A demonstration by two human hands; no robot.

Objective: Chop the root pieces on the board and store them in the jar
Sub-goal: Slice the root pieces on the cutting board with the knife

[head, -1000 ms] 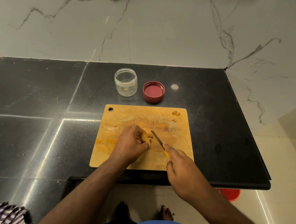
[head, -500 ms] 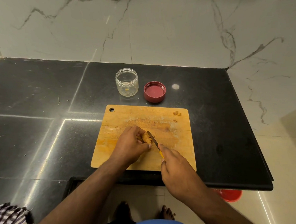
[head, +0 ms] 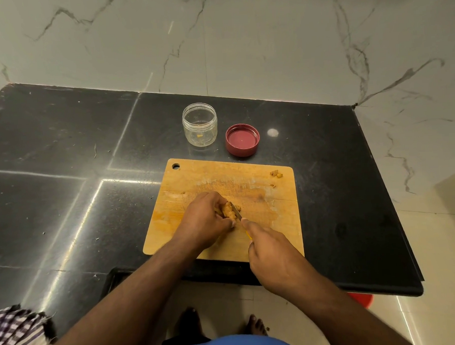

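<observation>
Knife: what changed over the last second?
The right hand brought the knife leftward from clear of the root pieces into them; its blade now rests on the pile. The left hand kept holding the pile. Jar, lid and board stayed put.

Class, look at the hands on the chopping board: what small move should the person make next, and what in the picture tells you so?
Probably press the knife down through the root piece. The left hand grips that piece on the board, and the right hand holds the blade against it. The jar stands open and nearly empty, so chopping likely comes before storing.
</observation>
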